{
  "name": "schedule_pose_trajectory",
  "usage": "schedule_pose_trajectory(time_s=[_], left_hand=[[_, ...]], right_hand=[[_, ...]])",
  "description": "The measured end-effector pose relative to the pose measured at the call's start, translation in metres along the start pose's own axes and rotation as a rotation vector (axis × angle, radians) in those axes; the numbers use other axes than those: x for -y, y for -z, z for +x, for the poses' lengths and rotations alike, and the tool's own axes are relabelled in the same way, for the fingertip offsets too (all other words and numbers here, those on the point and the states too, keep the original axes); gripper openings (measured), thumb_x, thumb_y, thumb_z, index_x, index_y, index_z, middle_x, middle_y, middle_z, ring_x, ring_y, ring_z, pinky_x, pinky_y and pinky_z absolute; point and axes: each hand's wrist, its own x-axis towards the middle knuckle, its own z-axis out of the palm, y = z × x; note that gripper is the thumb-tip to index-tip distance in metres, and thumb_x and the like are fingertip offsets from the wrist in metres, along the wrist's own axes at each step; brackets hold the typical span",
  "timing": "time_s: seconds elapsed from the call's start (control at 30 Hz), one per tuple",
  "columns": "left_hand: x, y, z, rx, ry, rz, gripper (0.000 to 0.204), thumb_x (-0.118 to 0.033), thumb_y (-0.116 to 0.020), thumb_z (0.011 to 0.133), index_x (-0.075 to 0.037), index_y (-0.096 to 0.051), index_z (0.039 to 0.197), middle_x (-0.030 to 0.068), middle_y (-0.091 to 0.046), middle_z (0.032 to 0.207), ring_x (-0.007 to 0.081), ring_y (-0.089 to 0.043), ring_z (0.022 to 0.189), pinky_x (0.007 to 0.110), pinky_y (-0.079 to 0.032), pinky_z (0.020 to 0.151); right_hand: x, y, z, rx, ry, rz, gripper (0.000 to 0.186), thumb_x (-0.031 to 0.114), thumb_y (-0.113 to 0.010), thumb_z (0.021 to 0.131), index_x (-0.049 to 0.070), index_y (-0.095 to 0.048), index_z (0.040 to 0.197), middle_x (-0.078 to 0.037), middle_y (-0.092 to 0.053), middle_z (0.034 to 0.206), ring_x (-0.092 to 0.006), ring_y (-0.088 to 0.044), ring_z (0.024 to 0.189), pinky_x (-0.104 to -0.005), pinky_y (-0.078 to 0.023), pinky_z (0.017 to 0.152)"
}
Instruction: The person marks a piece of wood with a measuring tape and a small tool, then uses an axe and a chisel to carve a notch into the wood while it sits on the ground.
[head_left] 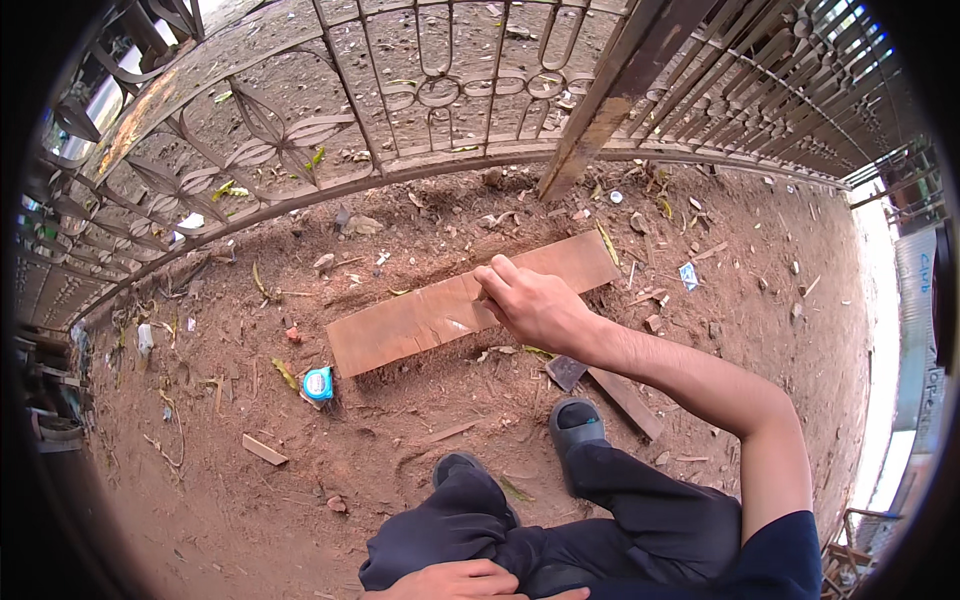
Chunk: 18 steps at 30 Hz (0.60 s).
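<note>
A long reddish-brown wooden plank (405, 325) lies slantwise on the dirt in front of me. Over its middle is my right hand (535, 305), the fingers curled together at the plank's upper face. Whatever they pinch is too small or hidden to make out. My left hand (455, 582) rests on my lap at the lower edge, fingers stretched out and holding nothing. Off the plank's left end sits a blue tape measure (317, 384). Between the plank and my right foot are a dark squarish piece (566, 372) and a brown wooden strip (628, 405).
An ornamental metal fence (440, 92) with a rusty post (610, 110) runs across the far side. Dirt ground (210, 500) carries wood scraps, stones and litter, among them a small offcut (264, 449). My sandalled feet (577, 425) stand close to the plank.
</note>
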Motion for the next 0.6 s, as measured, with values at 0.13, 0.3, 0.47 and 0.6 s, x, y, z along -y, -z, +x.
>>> schedule_pose_trajectory(time_s=[0.13,0.3,0.47,0.6], left_hand=[[0.019,0.017,-0.022,0.088,-0.196,-0.295,0.063,-0.026,-0.066,0.085,-0.001,-0.051,0.141,0.0094,-0.065,0.092,0.0235,-0.061,0.087,0.035,-0.048,0.089],[0.046,0.063,-0.016,0.085,0.069,-0.469,0.032,-0.006,-0.070,0.091,0.014,-0.064,0.116,0.0188,-0.072,0.091,0.0255,-0.070,0.078,0.036,-0.057,0.073],[0.103,0.088,0.036,-0.143,0.534,0.126,0.075,-0.012,-0.074,0.086,-0.005,-0.036,0.151,0.0122,-0.067,0.116,0.0234,-0.064,0.110,0.038,-0.051,0.092],[0.154,0.098,0.063,-0.133,0.505,0.362,0.088,-0.015,-0.075,0.085,-0.008,-0.022,0.155,0.0151,-0.039,0.150,0.0274,-0.044,0.136,0.042,-0.038,0.111]], right_hand=[[-0.007,-0.007,-0.022,-0.007,0.110,-0.015,0.038,0.009,-0.060,0.085,0.001,-0.048,0.120,-0.015,-0.053,0.104,-0.0317,-0.065,0.077,-0.0425,-0.055,0.059],[-0.008,-0.011,-0.030,0.034,0.203,-0.014,0.041,0.010,-0.061,0.084,0.002,-0.049,0.122,-0.014,-0.054,0.103,-0.0298,-0.065,0.077,-0.0412,-0.055,0.059],[-0.037,0.001,-0.027,-0.120,0.017,0.112,0.038,0.016,-0.061,0.091,0.002,-0.047,0.124,-0.015,-0.054,0.108,-0.0306,-0.065,0.086,-0.0411,-0.054,0.064],[-0.056,0.008,-0.032,-0.157,0.038,0.301,0.039,0.013,-0.057,0.092,0.002,-0.044,0.128,-0.015,-0.055,0.115,-0.0334,-0.065,0.094,-0.0423,-0.055,0.069]])
